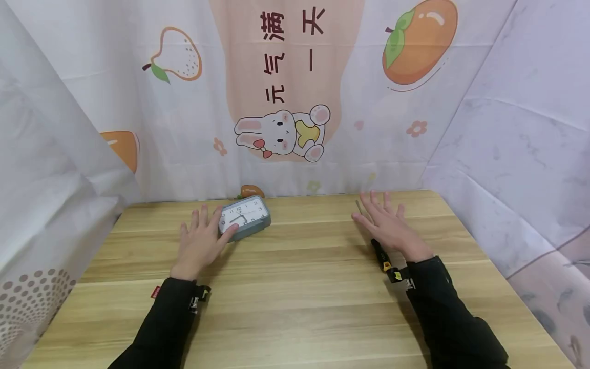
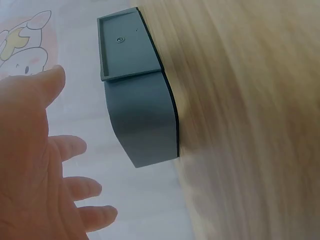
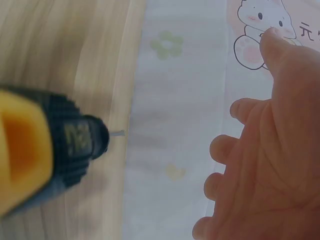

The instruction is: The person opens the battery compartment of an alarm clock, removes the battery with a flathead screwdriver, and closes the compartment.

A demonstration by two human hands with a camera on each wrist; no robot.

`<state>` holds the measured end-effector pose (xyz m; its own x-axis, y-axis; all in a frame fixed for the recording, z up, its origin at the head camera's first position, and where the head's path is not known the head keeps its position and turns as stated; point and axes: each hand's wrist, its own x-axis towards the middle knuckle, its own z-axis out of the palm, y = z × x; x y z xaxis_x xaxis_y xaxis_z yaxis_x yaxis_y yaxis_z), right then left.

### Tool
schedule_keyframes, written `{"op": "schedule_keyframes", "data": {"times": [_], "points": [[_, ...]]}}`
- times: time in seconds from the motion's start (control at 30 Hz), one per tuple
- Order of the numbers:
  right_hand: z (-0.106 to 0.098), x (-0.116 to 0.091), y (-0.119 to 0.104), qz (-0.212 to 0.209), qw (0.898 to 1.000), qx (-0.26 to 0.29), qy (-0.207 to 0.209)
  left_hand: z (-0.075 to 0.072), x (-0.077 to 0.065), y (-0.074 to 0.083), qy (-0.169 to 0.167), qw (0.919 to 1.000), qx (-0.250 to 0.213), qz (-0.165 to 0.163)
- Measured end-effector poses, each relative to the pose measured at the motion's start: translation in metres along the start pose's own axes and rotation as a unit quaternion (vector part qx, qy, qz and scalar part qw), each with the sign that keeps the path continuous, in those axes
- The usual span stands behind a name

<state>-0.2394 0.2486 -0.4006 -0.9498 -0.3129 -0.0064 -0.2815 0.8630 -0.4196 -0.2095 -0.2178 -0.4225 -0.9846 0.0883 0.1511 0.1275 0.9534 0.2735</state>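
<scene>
A grey-blue alarm clock (image 1: 246, 215) with a white face lies towards the back left of the table. My left hand (image 1: 200, 243) is spread beside it, thumb and index finger overlapping the clock's left side in the head view. In the left wrist view the clock's casing (image 2: 142, 115) stands apart from the fingers. On the right, a black-and-yellow screwdriver (image 1: 380, 254) lies partly hidden under my right hand (image 1: 387, 225), which has its fingers spread and holds nothing. The right wrist view shows the screwdriver's handle (image 3: 75, 137) and thin metal shaft below the palm.
The wooden table (image 1: 295, 297) reaches back to a hanging white curtain (image 1: 175, 128) printed with fruit, a rabbit and characters. More cloth hangs along the left side (image 1: 55, 169) and the right side (image 1: 521, 143).
</scene>
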Motion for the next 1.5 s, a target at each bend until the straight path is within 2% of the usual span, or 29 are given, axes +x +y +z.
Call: {"op": "schedule_keyframes", "data": {"times": [0.23, 0.47, 0.6, 0.9, 1.17, 1.5], "points": [[0.005, 0.002, -0.007, -0.007, 1.000, 0.003, -0.004, 0.004, 0.006, 0.005, -0.021, 0.9997, -0.001, -0.014], [0.008, 0.005, -0.006, -0.008, 1.000, 0.006, -0.010, 0.009, 0.013, 0.008, -0.034, 0.9982, -0.009, -0.048], [0.008, 0.006, -0.007, -0.010, 1.000, 0.004, -0.012, 0.010, 0.015, 0.007, -0.048, 0.9973, -0.006, -0.055], [0.013, 0.010, -0.015, -0.021, 0.999, 0.009, -0.025, 0.013, 0.016, 0.006, -0.075, 0.9960, -0.012, -0.046], [0.018, 0.015, -0.029, -0.038, 0.999, 0.011, -0.031, 0.013, 0.016, 0.008, -0.076, 0.9963, -0.024, -0.034], [0.024, 0.015, -0.036, -0.047, 0.998, -0.003, -0.050, 0.017, 0.017, 0.023, -0.094, 0.9954, -0.017, 0.008]]}}
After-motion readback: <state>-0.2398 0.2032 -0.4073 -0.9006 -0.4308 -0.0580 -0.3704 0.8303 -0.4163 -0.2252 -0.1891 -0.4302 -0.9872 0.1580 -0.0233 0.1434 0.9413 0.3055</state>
